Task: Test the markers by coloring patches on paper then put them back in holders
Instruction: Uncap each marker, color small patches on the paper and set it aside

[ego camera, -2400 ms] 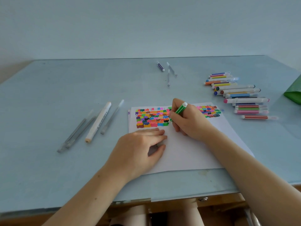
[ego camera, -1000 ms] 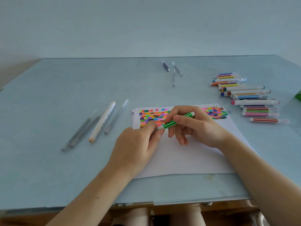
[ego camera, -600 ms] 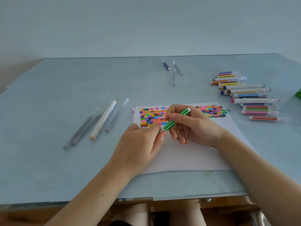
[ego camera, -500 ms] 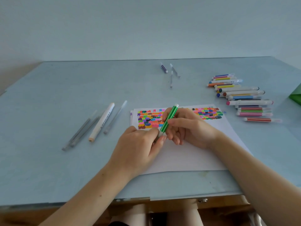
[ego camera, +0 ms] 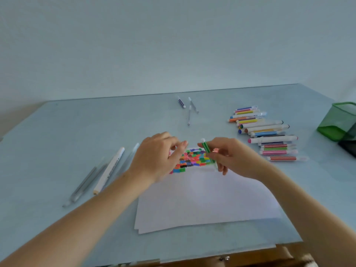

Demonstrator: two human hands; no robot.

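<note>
My right hand grips a green striped marker and holds it raised and steeply tilted, white end up, above the coloured patches on the white paper. My left hand hovers just left of the marker, apart from it, its fingers loosely curled with nothing visible in them. A pile of several striped markers lies on the table to the right. A green mesh holder stands at the far right edge, and a dark holder sits partly cut off in front of it.
A white marker and grey pens lie left of the paper. A short purple marker and thin clear pens lie at the back. The table's front edge runs just below the paper.
My left hand has let go of the marker's lower end and lifted away to the left. My right hand has raised the green marker and swung it nearly upright. The view has tilted up.
</note>
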